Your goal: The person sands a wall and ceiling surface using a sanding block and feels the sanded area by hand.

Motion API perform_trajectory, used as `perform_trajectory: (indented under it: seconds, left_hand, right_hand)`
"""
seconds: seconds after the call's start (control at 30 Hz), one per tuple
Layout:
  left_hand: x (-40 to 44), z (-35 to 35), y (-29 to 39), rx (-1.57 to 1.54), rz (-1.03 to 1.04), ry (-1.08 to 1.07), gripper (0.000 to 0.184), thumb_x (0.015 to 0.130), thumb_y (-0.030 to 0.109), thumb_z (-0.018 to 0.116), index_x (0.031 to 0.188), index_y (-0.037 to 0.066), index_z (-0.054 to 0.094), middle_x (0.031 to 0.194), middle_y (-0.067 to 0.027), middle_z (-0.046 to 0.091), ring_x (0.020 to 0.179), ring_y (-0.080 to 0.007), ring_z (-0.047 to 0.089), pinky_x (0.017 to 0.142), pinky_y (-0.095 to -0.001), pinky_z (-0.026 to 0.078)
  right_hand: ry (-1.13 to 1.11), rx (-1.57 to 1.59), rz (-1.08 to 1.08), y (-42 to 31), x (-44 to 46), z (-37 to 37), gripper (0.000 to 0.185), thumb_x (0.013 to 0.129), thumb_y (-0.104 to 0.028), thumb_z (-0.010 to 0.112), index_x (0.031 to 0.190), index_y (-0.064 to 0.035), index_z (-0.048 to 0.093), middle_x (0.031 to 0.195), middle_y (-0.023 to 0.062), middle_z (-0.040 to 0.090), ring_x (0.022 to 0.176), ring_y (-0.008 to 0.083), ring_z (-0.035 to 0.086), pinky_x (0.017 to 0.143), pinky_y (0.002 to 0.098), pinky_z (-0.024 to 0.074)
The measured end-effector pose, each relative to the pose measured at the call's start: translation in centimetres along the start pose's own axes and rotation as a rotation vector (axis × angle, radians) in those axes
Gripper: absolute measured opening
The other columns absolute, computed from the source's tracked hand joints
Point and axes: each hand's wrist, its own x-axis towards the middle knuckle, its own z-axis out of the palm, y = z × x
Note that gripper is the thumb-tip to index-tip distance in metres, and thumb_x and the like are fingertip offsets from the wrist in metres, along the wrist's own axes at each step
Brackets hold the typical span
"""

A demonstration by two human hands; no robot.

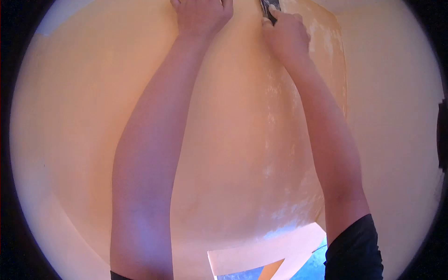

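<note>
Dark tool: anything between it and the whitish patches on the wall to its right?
Nothing visible stands on the wall between the tool and the whitish patches, only the right hand gripping it. The tool's far end is out of view.

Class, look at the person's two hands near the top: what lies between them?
Between the left hand and the right hand, which holds a dark tool, the head view shows only bare orange wall.
</note>
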Motion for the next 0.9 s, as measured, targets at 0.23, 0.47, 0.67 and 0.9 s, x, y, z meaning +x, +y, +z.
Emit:
perform_trajectory:
  seconds: [0.23, 0.47, 0.67, 0.9]
  left_hand:
    - [-0.1, 1.5, -0.8, 0.097, 0.074, 0.13, 0.03, 0.085, 0.025, 0.054, 0.1, 0.0, 0.061, 0.104, -0.0168, 0.06, 0.102, -0.0307, 0.053, 0.093, -0.049, 0.035]
    - [-0.9, 1.4, -0.3, 0.055, 0.083, 0.044, 0.03, 0.085, 0.024, 0.053, 0.101, 0.0, 0.061, 0.103, -0.0179, 0.06, 0.102, -0.0309, 0.052, 0.094, -0.0493, 0.034]
    - [-0.8, 1.2, -0.2, 0.108, 0.024, -0.047, 0.031, 0.09, 0.026, 0.052, 0.102, 0.0, 0.061, 0.105, -0.0175, 0.059, 0.104, -0.0302, 0.051, 0.097, -0.0493, 0.033]
    - [-1.4, 2.3, -0.7, -0.055, 0.217, 0.026, 0.03, 0.092, 0.027, 0.052, 0.101, 0.0, 0.062, 0.101, -0.0171, 0.061, 0.102, -0.0317, 0.053, 0.097, -0.0464, 0.036]
  right_hand:
    - [0.088, -0.001, -0.022, -0.9, 3.7, 1.5, 0.04, 0.089, -0.038, 0.054, 0.124, -0.0196, 0.064, 0.114, 0.0196, 0.057, 0.106, 0.0373, 0.058, 0.093, 0.0491, 0.044]
    - [0.039, -0.045, -0.067, 0.6, -3.2, 0.5, 0.041, 0.089, -0.034, 0.053, 0.126, -0.0169, 0.063, 0.115, 0.022, 0.057, 0.106, 0.0375, 0.058, 0.091, 0.0505, 0.0449]
    - [-0.005, -0.072, -0.078, 2.0, -3.6, 0.7, 0.043, 0.091, -0.044, 0.053, 0.119, -0.014, 0.067, 0.111, 0.0254, 0.063, 0.103, 0.0401, 0.062, 0.09, 0.049, 0.0481]
    - [-0.059, 0.036, -0.057, 0.0, -4.4, -1.5, 0.036, 0.09, -0.027, 0.057, 0.119, -0.0051, 0.062, 0.104, 0.0234, 0.059, 0.099, 0.0359, 0.06, 0.083, 0.0462, 0.0483]
